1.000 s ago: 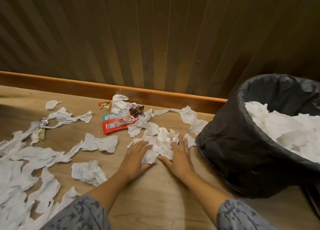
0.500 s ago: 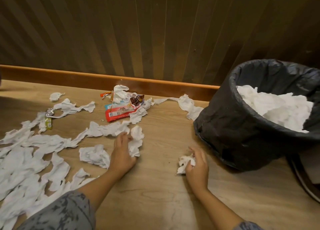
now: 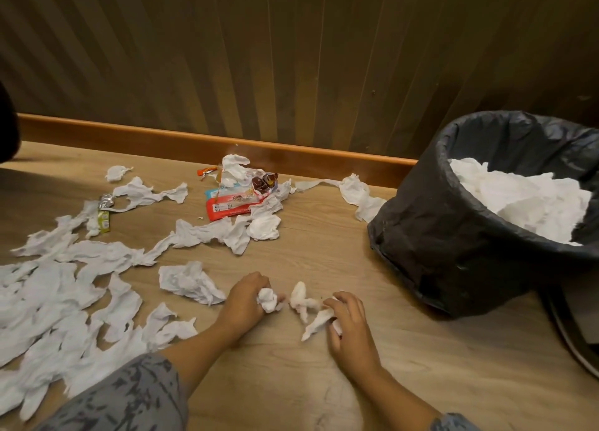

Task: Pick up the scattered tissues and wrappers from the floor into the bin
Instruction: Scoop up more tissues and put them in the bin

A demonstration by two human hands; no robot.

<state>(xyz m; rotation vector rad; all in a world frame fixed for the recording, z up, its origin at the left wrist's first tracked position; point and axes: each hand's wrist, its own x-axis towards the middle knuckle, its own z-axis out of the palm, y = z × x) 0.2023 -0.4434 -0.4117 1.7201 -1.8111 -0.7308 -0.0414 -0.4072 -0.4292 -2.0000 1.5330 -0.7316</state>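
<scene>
Head view, two hands, left hand (image 3: 243, 301) gripping one tissue wad (image 3: 268, 299), right hand (image 3: 348, 325) clutching another (torn) tissue (image 3: 308, 307), one bin (image 3: 453, 236)

Two bare hands and forearms are visible, with no gloves, rings, watch or bands seen. The left hand (image 3: 243, 304) and the right hand (image 3: 351, 328) both show uncovered fingers. The left sleeve (image 3: 129, 398) is grey cloth printed with darker, irregular leaf-like marks; its cuff ends short of the wrist and leaves the forearm bare. The right sleeve (image 3: 453, 423) shows only as a small patch at the bottom edge of the view, in the same grey patterned cloth.
</scene>
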